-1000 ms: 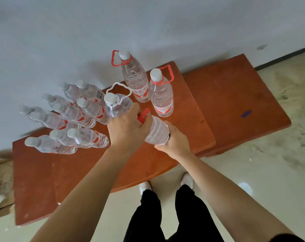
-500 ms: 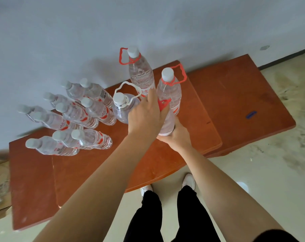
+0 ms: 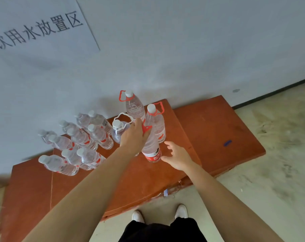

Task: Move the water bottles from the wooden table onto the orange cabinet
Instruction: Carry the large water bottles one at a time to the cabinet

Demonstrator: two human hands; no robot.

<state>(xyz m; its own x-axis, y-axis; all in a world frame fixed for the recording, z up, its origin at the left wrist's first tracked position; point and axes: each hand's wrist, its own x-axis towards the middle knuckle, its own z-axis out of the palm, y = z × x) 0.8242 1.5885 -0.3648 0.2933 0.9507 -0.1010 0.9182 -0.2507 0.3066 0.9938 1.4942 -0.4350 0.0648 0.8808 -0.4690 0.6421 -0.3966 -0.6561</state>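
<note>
A large water bottle [image 3: 151, 151] with a red label and red handle stands on the orange cabinet [image 3: 144, 179]. My left hand [image 3: 133, 135] grips its top around the red handle. My right hand [image 3: 178, 157] is open, just off the bottle's base on the right, apart from it. Behind stand two tall bottles with red handles [image 3: 133, 107] [image 3: 157, 123] and one with a white handle [image 3: 119, 131]. Several small bottles [image 3: 81, 145] are grouped to the left.
The cabinet stands against a grey wall with a paper sign [image 3: 38, 28]. A lower orange section [image 3: 216, 131] extends right, with a blue mark [image 3: 227, 142]. My shoes [image 3: 181, 212] are on the concrete floor in front.
The bottle went from tilted and carried in both hands to standing upright on the cabinet. My right hand has let go of its base and opened.
</note>
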